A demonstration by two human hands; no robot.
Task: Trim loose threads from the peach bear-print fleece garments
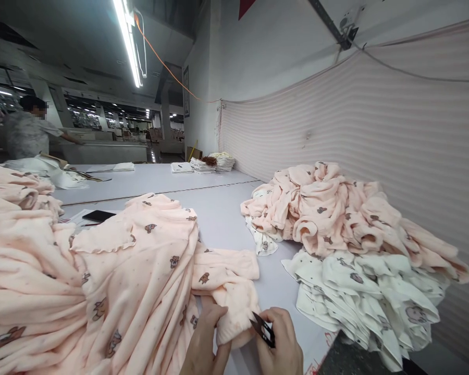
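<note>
Pink fleece garments [140,271] with small bear prints lie heaped in front of me and to the left. A sleeve end [234,312] reaches out from the heap onto the table. My left hand [205,338] is closed on this cuff, thumb on top. In my right hand [279,344] are small black thread snips [263,329], gripped with the fingers round them. Their pointed tips are at the right edge of the cuff; whether they touch the fabric or a thread I cannot tell.
To the right, pink garments [320,208] are piled beside and over white printed ones [367,297]. A dark phone-like object [97,215] lies on papers behind the near heap. Folded stacks [222,162] stand at the table's far end. Another person [27,130] works at the back left.
</note>
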